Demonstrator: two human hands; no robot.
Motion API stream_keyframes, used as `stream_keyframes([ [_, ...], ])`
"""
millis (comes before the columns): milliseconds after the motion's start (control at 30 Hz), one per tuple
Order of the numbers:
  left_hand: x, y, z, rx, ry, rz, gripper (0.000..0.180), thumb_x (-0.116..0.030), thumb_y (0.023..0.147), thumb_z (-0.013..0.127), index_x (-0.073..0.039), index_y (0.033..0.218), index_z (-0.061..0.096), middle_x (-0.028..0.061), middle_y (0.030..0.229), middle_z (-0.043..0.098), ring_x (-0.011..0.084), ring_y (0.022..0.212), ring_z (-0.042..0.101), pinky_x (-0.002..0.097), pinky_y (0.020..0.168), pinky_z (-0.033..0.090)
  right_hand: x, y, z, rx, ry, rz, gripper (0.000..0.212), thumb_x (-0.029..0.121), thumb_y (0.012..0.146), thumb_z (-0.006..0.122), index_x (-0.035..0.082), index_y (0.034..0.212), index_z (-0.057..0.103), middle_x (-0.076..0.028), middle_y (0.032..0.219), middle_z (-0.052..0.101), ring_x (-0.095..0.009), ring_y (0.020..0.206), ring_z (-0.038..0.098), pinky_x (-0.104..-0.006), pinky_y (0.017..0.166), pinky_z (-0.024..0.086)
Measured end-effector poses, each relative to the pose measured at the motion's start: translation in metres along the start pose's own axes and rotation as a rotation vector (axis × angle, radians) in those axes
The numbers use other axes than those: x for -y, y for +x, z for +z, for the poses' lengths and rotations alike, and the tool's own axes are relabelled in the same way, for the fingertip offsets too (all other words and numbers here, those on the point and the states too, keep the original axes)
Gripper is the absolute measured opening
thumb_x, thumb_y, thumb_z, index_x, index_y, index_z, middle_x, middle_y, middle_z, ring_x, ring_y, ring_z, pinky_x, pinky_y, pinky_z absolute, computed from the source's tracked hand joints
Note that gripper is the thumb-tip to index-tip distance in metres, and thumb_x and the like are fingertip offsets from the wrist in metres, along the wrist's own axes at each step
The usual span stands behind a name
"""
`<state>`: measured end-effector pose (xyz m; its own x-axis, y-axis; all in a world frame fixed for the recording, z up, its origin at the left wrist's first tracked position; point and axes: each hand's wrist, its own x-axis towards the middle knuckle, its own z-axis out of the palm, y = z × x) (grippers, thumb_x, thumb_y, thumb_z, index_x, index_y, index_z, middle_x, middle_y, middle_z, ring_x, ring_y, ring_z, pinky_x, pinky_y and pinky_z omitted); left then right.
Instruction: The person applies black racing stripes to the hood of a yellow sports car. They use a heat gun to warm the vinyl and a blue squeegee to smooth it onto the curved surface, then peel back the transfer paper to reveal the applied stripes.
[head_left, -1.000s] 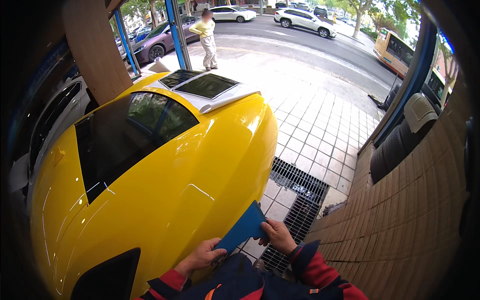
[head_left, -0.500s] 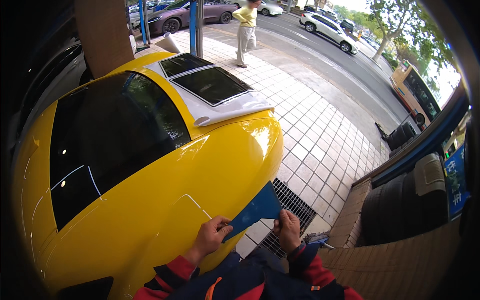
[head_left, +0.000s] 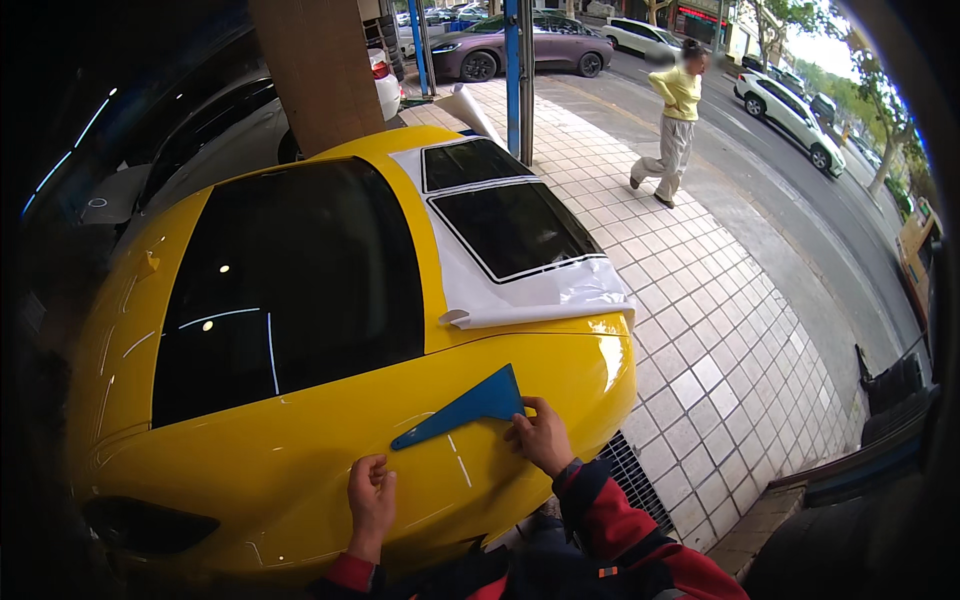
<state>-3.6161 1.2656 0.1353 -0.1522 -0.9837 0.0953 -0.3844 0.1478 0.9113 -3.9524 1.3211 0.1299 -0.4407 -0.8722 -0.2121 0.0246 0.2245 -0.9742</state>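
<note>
My right hand (head_left: 543,438) grips a blue squeegee (head_left: 470,405) by its wide end, thumb and fingers pinched on the edge. The flat, triangular blade tapers toward my left, over the yellow car's (head_left: 330,430) glossy side. Near the narrow tip, my left hand (head_left: 372,502) is apart from the squeegee, fingers loosely curled and the thumb standing away, with nothing visible in it. Ahead of both hands is the car's dark glass (head_left: 300,290). A white sheet (head_left: 480,312) with a curled near edge lies around two black-looking panels (head_left: 515,225) beyond it.
A brown pillar (head_left: 318,70) and a blue post (head_left: 513,80) rise behind the car. Someone in a yellow top (head_left: 678,95) walks on the tiled pavement (head_left: 700,330). A floor grate (head_left: 637,480) runs beside the car at right. Parked and passing cars line the street.
My left hand has let go of the squeegee's narrow end and drawn away. My right hand now holds it alone, over the yellow panel. The view has swung to the right-hand hand's left.
</note>
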Motion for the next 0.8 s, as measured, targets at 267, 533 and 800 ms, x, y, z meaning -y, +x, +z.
stream_keyframes([
  [267,-0.036,0.004,0.066,-0.151,0.434,0.108,0.040,0.000,0.091,0.077,-0.002,0.129,0.064,0.0152,0.117,0.064,0.0291,0.107,0.063,0.0403,0.096,0.054,0.006,0.032,-0.050,0.163,-0.627,-0.314,0.069,0.032,0.096,0.078,0.005,0.151,0.048,-0.025,0.073,0.072,-0.051,0.070,0.071,-0.0616,0.066,0.055],
  [533,-0.047,0.005,0.087,-0.324,0.413,-0.088,0.043,0.001,0.089,0.077,-0.002,0.129,0.063,0.0168,0.123,0.063,0.0331,0.111,0.062,0.0424,0.097,0.053,0.056,0.106,-0.121,-0.177,-0.839,-0.668,0.081,0.022,0.081,0.092,0.009,0.152,0.055,-0.019,0.133,0.062,-0.038,0.119,0.059,-0.0480,0.104,0.050],
  [800,-0.087,0.068,0.097,-0.163,0.207,-0.034,0.019,-0.005,0.098,0.075,-0.001,0.117,0.073,0.0110,0.110,0.073,0.0268,0.104,0.071,0.0368,0.094,0.057,0.051,0.216,-0.147,0.087,-1.070,-0.641,0.052,0.032,0.087,0.086,0.014,0.133,0.070,-0.011,0.124,0.071,-0.035,0.127,0.061,-0.0574,0.114,0.042],
])
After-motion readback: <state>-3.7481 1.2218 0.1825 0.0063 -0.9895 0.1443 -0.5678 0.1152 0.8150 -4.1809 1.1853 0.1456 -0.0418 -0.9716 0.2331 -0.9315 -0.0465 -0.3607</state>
